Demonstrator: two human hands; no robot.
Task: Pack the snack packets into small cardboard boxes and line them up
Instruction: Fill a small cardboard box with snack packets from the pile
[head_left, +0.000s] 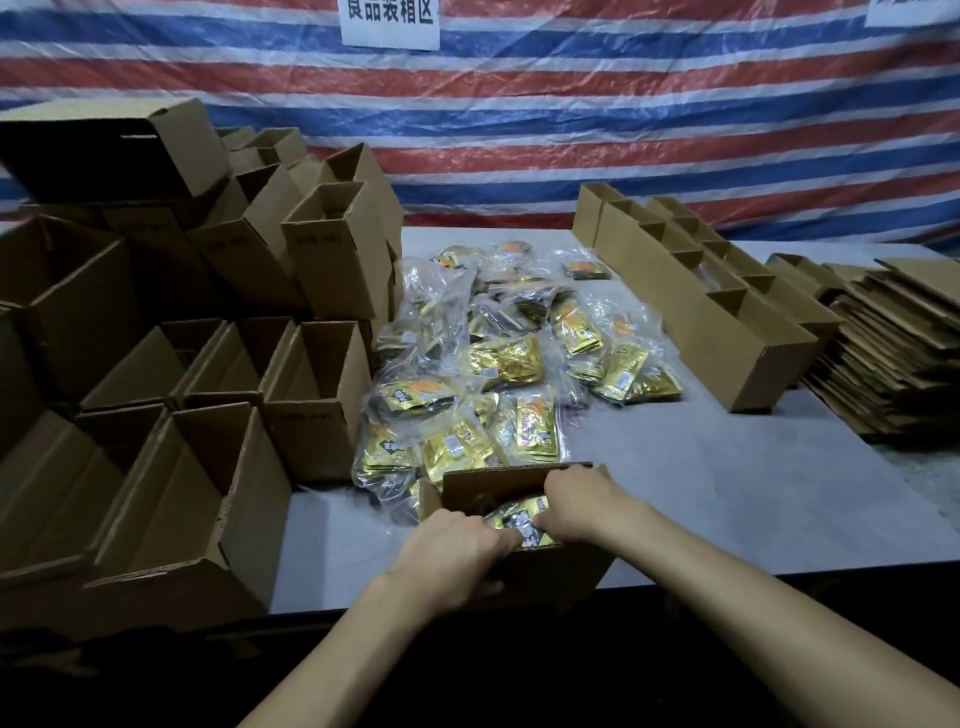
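Observation:
A small open cardboard box (488, 486) stands at the table's front edge, right before me. Inside it lies a gold snack packet bundle (519, 517) in clear plastic. My left hand (457, 551) curls over the box's near left rim and the packets. My right hand (576, 501) reaches into the box from the right, fingers curled on the same packets. Behind the box, a heap of gold snack packets (509, 353) in clear bags covers the middle of the grey table (727, 488).
Open empty cardboard boxes (218, 395) are stacked high on the left. A row of small boxes (727, 332) runs diagonally at the right. Flattened cardboard (893, 353) is piled at the far right. A striped tarpaulin (571, 114) hangs behind.

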